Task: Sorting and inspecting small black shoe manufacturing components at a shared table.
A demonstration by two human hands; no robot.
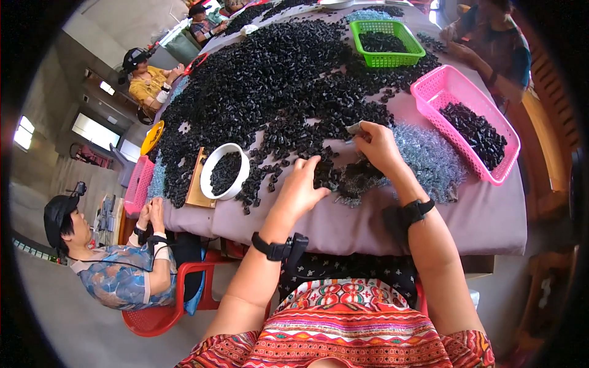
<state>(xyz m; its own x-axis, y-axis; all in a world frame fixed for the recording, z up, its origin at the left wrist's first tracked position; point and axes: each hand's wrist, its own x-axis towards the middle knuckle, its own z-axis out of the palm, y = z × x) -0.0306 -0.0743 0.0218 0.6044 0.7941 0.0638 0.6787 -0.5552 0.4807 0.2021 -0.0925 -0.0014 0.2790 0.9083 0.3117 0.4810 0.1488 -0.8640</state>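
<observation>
Consists of a table (491, 214) draped in mauve cloth (368, 227). Bears a broad, loose heap of small black pieces (276, 73) and, nearer the front right, a mound of clear, bluish pieces (432, 150). Also supports a green basket (392, 59), a pink basket (438, 89), a white bowl (244, 170) and a wooden board (195, 191).

A workshop: people (126, 279) sit round a table (356, 230) heaped with black parts (270, 67).

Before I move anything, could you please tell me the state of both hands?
Left hand: open, beside loose black pieces.
Right hand: closed, apparently pinching a small grey piece, kind unclear.
</observation>
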